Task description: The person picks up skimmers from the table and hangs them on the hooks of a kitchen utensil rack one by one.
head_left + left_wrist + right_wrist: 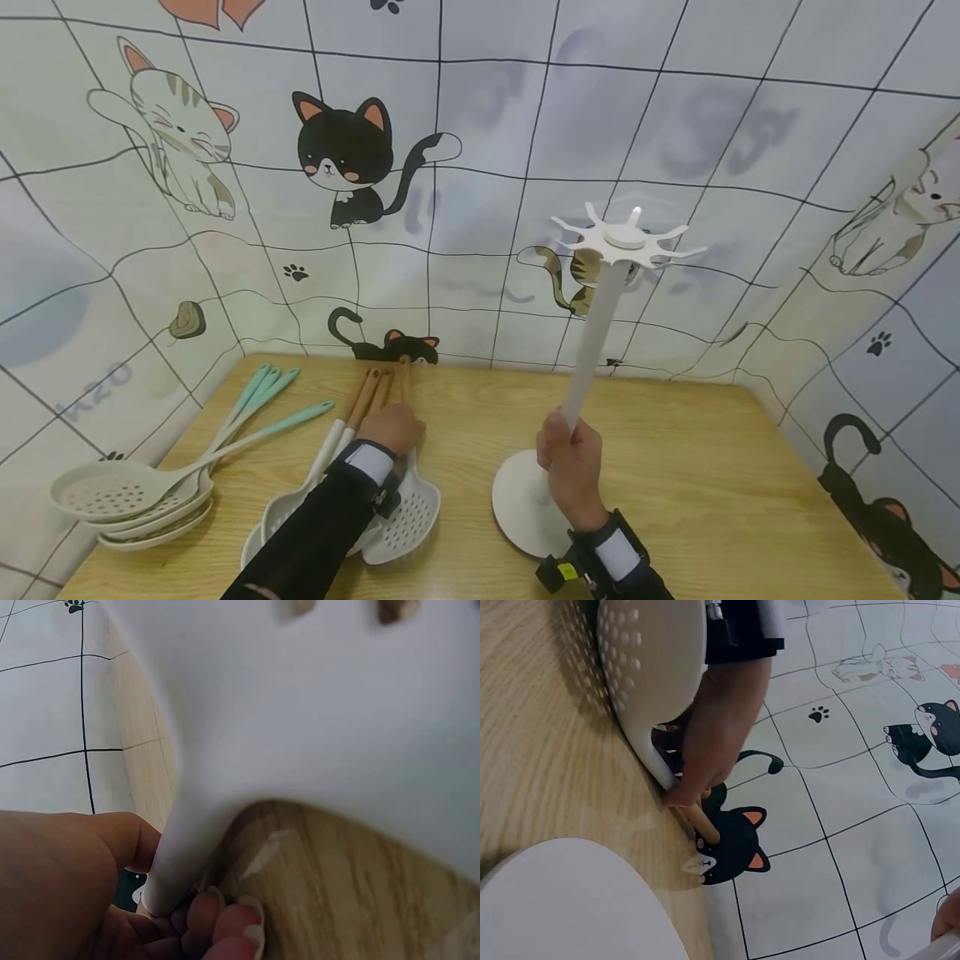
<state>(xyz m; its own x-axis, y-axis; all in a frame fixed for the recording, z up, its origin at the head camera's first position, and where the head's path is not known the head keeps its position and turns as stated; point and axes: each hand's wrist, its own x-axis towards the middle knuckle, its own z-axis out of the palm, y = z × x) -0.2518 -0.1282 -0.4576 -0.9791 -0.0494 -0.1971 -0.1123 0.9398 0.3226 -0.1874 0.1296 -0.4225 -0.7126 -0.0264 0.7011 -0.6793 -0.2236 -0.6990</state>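
My left hand (393, 429) grips a white skimmer (405, 512) with a wooden handle, close to where the white neck meets the wood. In the left wrist view thumb and fingers curl round the neck, and the perforated head (300, 712) fills most of the picture. More wooden-handled utensils (330, 454) lie under and beside that arm, partly hidden by the sleeve. My right hand (576, 467) is wrapped round the lower pole of a white utensil stand (596, 333), which has a ring of hooks on top and a round base (525, 504). No utensil hangs from the hooks.
At the left of the wooden table (712, 467) lies a stack of white utensils with mint-green handles (142, 496), one skimmer on top. A cloth printed with cats and grid lines (480, 208) rises behind the table and at both sides.
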